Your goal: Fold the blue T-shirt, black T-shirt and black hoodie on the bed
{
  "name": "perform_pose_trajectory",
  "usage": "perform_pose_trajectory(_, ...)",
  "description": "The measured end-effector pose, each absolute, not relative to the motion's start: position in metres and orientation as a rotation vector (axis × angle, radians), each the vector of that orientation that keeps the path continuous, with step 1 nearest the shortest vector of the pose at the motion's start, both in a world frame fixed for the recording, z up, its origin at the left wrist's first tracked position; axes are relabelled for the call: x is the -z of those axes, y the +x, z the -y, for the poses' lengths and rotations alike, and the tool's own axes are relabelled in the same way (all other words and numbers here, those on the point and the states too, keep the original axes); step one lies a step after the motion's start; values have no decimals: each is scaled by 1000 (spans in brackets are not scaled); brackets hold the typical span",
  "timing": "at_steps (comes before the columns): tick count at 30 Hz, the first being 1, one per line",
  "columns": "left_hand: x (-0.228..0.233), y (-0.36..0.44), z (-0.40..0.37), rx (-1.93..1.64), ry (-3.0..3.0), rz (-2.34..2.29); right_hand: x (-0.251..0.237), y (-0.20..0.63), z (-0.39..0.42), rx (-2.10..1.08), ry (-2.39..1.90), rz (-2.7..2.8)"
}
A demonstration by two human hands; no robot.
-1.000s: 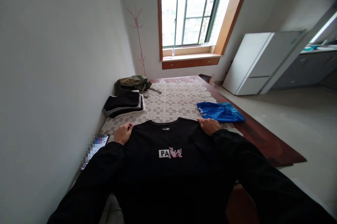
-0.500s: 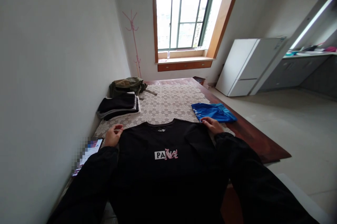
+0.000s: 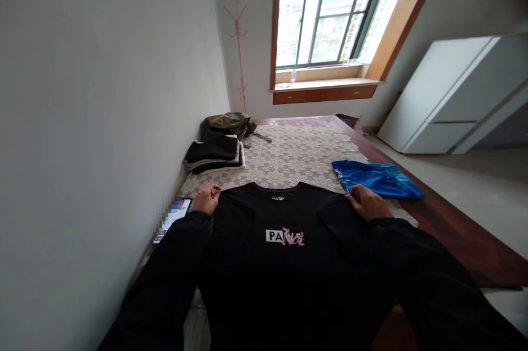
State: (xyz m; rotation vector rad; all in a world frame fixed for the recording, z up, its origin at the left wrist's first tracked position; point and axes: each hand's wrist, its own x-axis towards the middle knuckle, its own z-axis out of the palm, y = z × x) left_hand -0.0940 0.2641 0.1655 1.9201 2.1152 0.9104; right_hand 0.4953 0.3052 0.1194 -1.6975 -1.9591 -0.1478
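A black shirt [image 3: 284, 263] with a white and pink chest logo lies flat, front up, on a patterned cloth [image 3: 289, 161] covering a wooden platform. My left hand [image 3: 206, 199] pinches the shirt's left shoulder corner. My right hand [image 3: 366, 202] grips the right shoulder corner. Both of my arms wear black sleeves that blend with the shirt.
A folded blue garment [image 3: 377, 179] lies just beyond my right hand. A black and white folded stack [image 3: 214, 154] and an olive bag [image 3: 226, 124] sit by the left wall. A phone [image 3: 171, 220] lies left of my left hand. A white cabinet [image 3: 454, 98] stands at right.
The view has swung, shifting everything rightward in the picture. My hands stay on the shirt's shoulders, now stretched a little wider apart, and the shirt lies flatter.
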Motion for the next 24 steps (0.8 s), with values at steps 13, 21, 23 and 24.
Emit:
perform_pose_trajectory(13, -168, -91, -263, -824, 2015, -2065, -139, 480, -296, 62, -1203, 2405)
perform_pose_trajectory(21, -168, -91, -263, -813, 1999, -2065, -148, 481, -292, 34, -1207, 2511)
perform_pose_trajectory(23, -168, -91, -263, -814, 1993, -2066, -149, 480, -292, 3, -1220, 2494)
perform_pose_trajectory(24, -168, -90, -263, -813, 1990, -2065, -149, 480, -292, -13, -1229, 2479)
